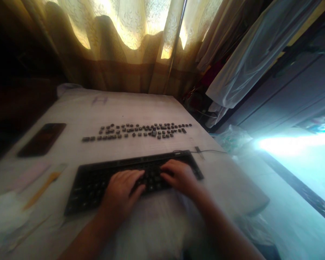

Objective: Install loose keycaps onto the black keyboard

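Note:
A black keyboard (90, 187) lies slightly askew on the table, blurred, with dark gaps and lighter spots among its keys. My left hand (123, 186) rests over its middle, thumb and forefinger apart and pointing right. Over the right part is my right hand (178, 175), its fingers bent toward the keys with a small gap between forefinger and thumb. I see nothing held in either hand, though the fingertips are blurred. Beyond the keyboard, many loose black keycaps (154, 133) are spread in rough rows.
On the left of the white-covered table (135, 104) lie a dark phone (42, 140), a pink block (29, 176), a yellow-handled brush-like tool (42, 189) and crumpled white material (7, 213). A thin cable (211, 151) runs off right. Curtains (119, 54) hang behind.

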### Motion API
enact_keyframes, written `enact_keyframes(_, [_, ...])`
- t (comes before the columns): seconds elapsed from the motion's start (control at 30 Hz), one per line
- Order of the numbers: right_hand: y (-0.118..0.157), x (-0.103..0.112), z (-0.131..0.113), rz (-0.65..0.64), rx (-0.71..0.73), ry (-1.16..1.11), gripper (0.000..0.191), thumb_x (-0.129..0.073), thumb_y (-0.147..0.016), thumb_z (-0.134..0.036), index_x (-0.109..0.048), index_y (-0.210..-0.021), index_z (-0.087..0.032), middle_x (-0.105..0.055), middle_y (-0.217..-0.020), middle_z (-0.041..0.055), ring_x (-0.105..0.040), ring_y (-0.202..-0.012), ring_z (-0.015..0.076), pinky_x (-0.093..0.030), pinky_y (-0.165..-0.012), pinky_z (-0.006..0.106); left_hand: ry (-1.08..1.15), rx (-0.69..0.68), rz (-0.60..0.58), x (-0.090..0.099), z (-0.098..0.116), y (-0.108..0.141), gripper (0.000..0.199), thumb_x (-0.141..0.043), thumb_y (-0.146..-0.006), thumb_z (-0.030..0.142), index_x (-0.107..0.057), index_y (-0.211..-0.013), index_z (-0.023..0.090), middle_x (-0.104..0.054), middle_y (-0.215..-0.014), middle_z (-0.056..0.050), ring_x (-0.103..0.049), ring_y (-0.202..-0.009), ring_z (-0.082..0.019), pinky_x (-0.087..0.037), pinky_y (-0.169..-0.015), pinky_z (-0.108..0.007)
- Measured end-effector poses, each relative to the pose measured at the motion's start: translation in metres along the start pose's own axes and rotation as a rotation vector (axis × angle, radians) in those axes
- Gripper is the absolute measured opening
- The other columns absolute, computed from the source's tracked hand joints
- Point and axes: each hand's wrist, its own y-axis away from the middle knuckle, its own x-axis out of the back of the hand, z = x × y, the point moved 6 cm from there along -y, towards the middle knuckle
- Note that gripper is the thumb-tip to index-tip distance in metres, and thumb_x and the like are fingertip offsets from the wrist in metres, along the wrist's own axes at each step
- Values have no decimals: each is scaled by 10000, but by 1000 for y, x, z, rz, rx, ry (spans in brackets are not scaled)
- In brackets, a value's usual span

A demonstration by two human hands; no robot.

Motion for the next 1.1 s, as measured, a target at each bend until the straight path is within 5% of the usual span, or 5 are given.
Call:
enact_keyframes(0.2, [-9,-2,-3,-106,-11,22,107,-705,-763,-138,-726,-848,-200,-715,-836,29,-667,-744,167,-494,-681,277,14,35,-12,2,-3,0,265,-534,-940,300,-639,-1163,201,-745,-1064,-88,-689,-976,-251,-521,-881,-444])
enact_keyframes(0.47, [-10,-2,0,-87,-52,-126,111,-715,-754,-155,-737,-849,-208,-714,-815,24,-655,-732,160,-493,-695,287,18,38,-42,0,-7,2,263,-542,-933,282,-641,-1167,211,-740,-1089,-79,-686,-997,-248,-518,-893,-441])
enact_keyframes(0.6, [-4,-7,7,-93,-277,-592,121,-741,-747,-265,-749,-850,-202,-714,-771,23,-629,-673,146,-496,-642,279,15,15,-21,3,-5,1,254,-548,-929,268,-644,-1156,204,-743,-1078,-78,-690,-982,-240,-526,-883,-428])
enact_keyframes(0.8, [15,-29,-5,-139,-650,-1513,394,-883,-570,-456,-715,-767,-158,-611,-634,-9,-480,-518,74,-362,-464,183,47,9,-2,4,-3,0,236,-540,-927,290,-679,-1107,225,-756,-1030,-68,-702,-941,-235,-547,-848,-411])
enact_keyframes(1.1, [19,-39,-12,-139,-629,-1687,360,-897,-594,-416,-674,-733,-170,-546,-638,-30,-419,-535,67,-384,-508,180,31,-21,28,5,-5,-1,224,-548,-923,297,-687,-1086,231,-762,-1000,-59,-713,-901,-233,-560,-819,-396])
